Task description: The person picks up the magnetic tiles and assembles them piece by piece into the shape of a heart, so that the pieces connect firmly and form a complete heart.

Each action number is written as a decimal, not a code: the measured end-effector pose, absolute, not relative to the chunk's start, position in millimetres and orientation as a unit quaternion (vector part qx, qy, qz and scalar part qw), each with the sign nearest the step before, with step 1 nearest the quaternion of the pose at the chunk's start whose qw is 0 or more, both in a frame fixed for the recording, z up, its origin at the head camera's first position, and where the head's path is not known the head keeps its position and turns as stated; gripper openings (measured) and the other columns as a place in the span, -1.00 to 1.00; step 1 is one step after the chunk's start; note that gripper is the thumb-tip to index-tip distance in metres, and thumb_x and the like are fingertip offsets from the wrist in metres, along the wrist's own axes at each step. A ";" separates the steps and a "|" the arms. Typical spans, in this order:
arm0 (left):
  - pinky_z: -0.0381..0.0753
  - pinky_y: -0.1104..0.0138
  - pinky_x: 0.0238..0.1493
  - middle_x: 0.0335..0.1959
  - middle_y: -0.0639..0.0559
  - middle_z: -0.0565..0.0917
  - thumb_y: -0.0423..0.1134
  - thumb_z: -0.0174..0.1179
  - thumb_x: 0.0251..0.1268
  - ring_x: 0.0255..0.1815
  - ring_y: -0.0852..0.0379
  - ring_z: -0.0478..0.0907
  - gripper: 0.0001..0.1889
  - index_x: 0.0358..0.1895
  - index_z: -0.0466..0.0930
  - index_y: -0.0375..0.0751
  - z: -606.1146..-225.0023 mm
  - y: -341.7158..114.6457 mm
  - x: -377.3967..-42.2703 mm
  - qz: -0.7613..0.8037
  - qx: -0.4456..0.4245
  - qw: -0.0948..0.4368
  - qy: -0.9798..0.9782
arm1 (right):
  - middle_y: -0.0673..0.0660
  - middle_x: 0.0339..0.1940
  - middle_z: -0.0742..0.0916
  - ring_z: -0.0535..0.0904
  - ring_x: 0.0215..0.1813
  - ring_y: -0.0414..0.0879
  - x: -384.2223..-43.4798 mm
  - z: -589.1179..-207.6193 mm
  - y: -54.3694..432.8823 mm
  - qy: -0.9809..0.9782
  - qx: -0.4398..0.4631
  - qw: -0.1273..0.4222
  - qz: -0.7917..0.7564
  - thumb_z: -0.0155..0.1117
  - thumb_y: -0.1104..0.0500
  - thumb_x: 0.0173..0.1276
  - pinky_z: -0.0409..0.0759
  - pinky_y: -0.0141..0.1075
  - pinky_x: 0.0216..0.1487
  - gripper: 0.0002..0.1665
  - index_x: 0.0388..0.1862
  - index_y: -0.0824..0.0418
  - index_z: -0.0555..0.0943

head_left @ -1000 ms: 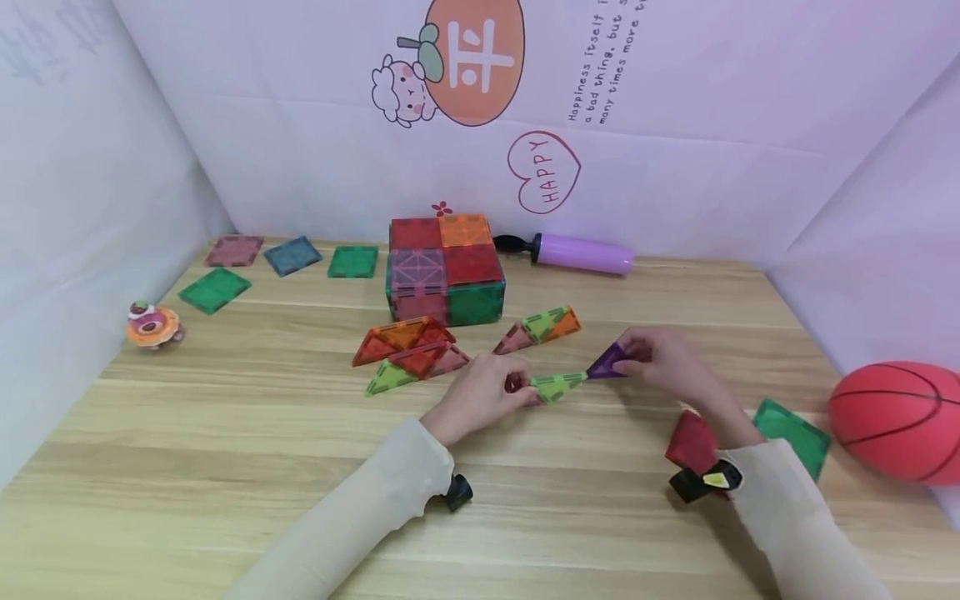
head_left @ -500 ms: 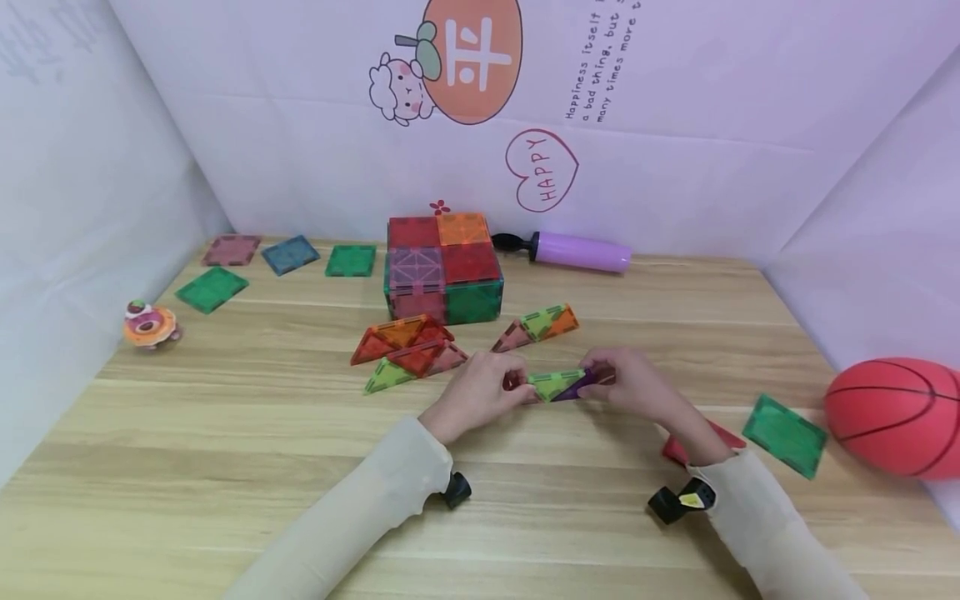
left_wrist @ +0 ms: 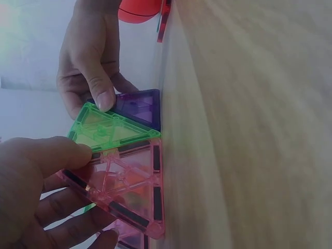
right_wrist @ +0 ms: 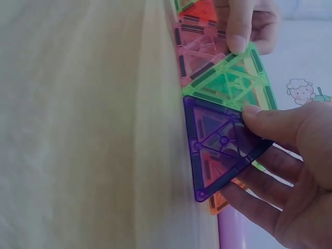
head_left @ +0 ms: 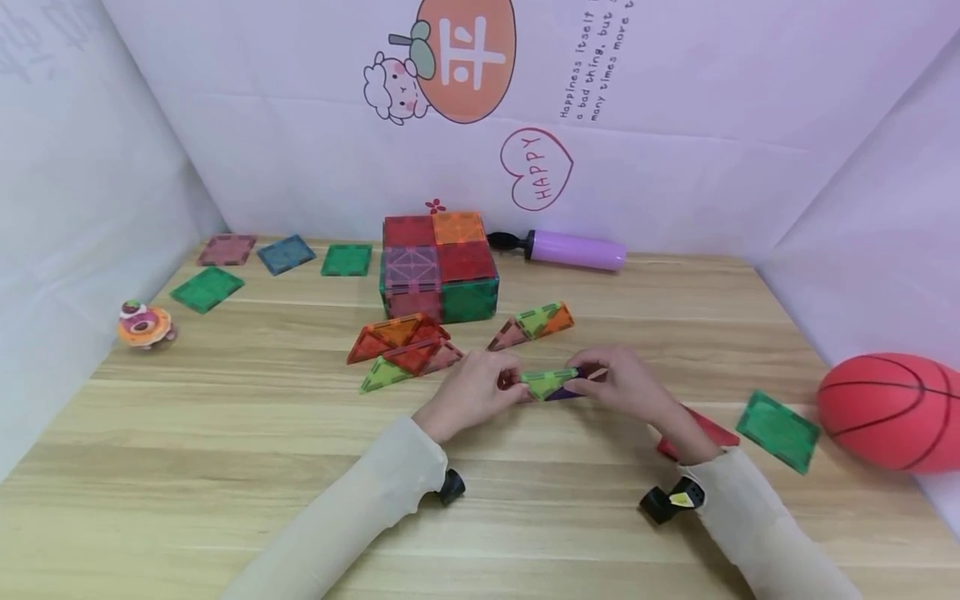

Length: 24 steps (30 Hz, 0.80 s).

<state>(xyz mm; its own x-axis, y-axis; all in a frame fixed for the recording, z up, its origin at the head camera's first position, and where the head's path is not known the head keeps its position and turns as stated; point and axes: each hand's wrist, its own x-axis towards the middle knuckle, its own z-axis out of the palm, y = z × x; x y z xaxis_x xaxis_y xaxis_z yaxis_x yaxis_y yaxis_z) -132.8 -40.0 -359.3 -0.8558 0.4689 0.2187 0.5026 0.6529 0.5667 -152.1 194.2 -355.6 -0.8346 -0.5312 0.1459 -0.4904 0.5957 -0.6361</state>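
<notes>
I have both hands low over the table (head_left: 480, 533), working three translucent triangular tiles that stand upright in a row. The right grip (head_left: 622, 383) pinches a purple triangle (right_wrist: 224, 140), closed down to the tile's thickness: thumb on the near face at the upper seam, fingers behind. The left grip (head_left: 476, 387) pinches a pink triangle (left_wrist: 129, 181) at the other end, as narrowly closed. Between the grips, point down, sits a green triangle (head_left: 546, 383). The row's long axis runs from grip to grip. The relation that I judge matters is the slanted seam just left of the right grip, where purple meets green; I cannot tell whether it is flush. The right grip is nearer to it.
</notes>
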 end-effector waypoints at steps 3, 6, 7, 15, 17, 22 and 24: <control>0.19 0.46 -0.55 -0.65 0.16 0.38 -0.21 0.27 0.22 -0.57 0.24 0.30 -0.80 -0.52 0.49 -0.04 -358.1 -42.9 -131.4 -0.304 -0.271 0.038 -0.913 | 0.13 -0.32 0.76 0.66 -0.26 -0.10 -149.5 -355.8 190.2 0.893 -0.288 0.022 -0.344 0.37 0.34 0.17 0.65 -0.34 -0.30 -0.90 -0.31 0.23 0.68; 0.17 0.45 -0.53 -0.64 0.14 0.37 -0.21 0.26 0.23 -0.56 0.22 0.29 -0.78 -0.53 0.46 -0.05 -357.2 -45.4 -129.6 -0.288 -0.276 0.045 -0.916 | 0.18 -0.28 0.74 0.66 -0.21 -0.02 -146.1 -353.4 191.5 0.892 -0.287 0.040 -0.348 0.37 0.36 0.16 0.67 -0.28 -0.23 -0.82 -0.22 0.31 0.64; 0.18 0.44 -0.52 -0.63 0.14 0.37 -0.21 0.27 0.23 -0.55 0.22 0.28 -0.79 -0.53 0.46 -0.05 -356.8 -46.0 -128.8 -0.284 -0.277 0.046 -0.917 | 0.21 -0.26 0.72 0.65 -0.18 0.02 -144.5 -351.7 194.2 0.891 -0.285 0.049 -0.350 0.36 0.37 0.16 0.67 -0.23 -0.18 -0.77 -0.18 0.35 0.62; 0.18 0.45 -0.54 -0.65 0.17 0.38 -0.18 0.27 0.23 -0.58 0.23 0.27 -0.79 -0.53 0.50 -0.03 -355.1 -44.6 -126.5 -0.270 -0.274 0.050 -0.922 | 0.39 0.13 0.56 0.47 0.15 0.30 -119.1 -334.6 258.7 0.938 -0.221 0.098 -0.248 0.46 0.17 0.10 0.47 0.16 0.09 -0.26 0.21 0.42 0.40; 0.17 0.47 -0.57 -0.67 0.17 0.39 -0.18 0.27 0.23 -0.60 0.25 0.27 -0.79 -0.55 0.50 -0.04 -355.6 -42.3 -126.9 -0.270 -0.276 0.055 -0.921 | 0.43 0.19 0.51 0.43 0.18 0.33 -109.9 -334.3 278.1 0.949 -0.205 0.111 -0.214 0.53 0.08 0.01 0.47 0.17 0.08 -0.11 0.24 0.43 0.37; 0.15 0.49 -0.62 -0.69 0.18 0.39 -0.17 0.27 0.22 -0.63 0.26 0.26 -0.79 -0.55 0.52 -0.05 -356.2 -37.5 -129.0 -0.272 -0.272 0.060 -0.921 | 0.40 0.13 0.49 0.43 0.07 0.23 -92.3 -344.1 306.8 0.961 -0.174 0.128 -0.172 0.63 0.00 -0.20 0.57 -0.01 -0.11 0.07 0.24 0.44 0.35; 0.15 0.49 -0.62 -0.68 0.18 0.39 -0.17 0.28 0.22 -0.62 0.26 0.27 -0.79 -0.54 0.51 -0.05 -356.2 -36.8 -130.2 -0.273 -0.267 0.060 -0.922 | 0.36 0.09 0.51 0.44 0.03 0.17 -89.9 -347.8 308.4 0.964 -0.166 0.121 -0.170 0.63 0.02 -0.19 0.57 -0.08 -0.16 0.04 0.24 0.41 0.36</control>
<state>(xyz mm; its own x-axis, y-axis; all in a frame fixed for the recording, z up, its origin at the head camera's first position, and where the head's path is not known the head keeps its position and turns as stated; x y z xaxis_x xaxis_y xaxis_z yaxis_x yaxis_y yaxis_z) -130.2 -36.8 -356.2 -0.8497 0.4602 0.2573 0.5261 0.7077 0.4716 -89.9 308.4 -347.8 -0.9154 -0.3618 -0.1763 -0.2793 0.8866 -0.3687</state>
